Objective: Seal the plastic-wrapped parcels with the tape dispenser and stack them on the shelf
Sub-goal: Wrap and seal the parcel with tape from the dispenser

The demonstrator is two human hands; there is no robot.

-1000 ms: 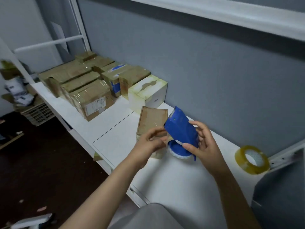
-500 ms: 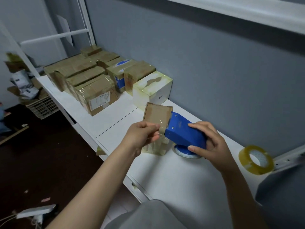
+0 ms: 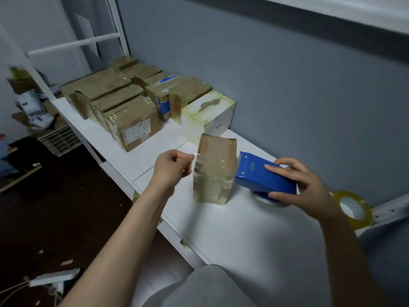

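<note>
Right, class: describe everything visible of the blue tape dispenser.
The tape dispenser looks like blue plastic, with a tape roll under its housing. It lies tilted, nose at the upright parcel, roll on the white shelf. The right hand grips its rear; the left hand pinches the tape end.

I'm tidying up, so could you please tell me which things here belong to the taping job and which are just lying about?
Job: upright parcel, blue tape dispenser in the right hand, tape strip pinched by the left hand, sealed parcels, shelf.
Lying about: spare tape roll, floor crate, power strip.
</note>
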